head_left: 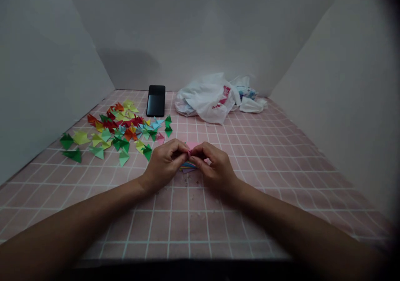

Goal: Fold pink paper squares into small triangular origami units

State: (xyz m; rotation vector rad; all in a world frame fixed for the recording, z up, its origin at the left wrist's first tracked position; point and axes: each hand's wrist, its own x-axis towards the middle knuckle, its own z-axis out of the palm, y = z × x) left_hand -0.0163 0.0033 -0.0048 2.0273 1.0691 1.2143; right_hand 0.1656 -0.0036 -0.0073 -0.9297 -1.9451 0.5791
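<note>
Left hand [165, 160] and right hand [215, 164] pinch the pink paper [189, 152], probably for fine control, near the paper stack [188, 166] on the counter [275, 156]; folded paper pieces [120, 144] lie leftward, likely leaving working room.

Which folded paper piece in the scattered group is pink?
The pink folded paper piece just beyond the left hand; the others scattered there are green, yellow, red, orange or light blue.
</note>
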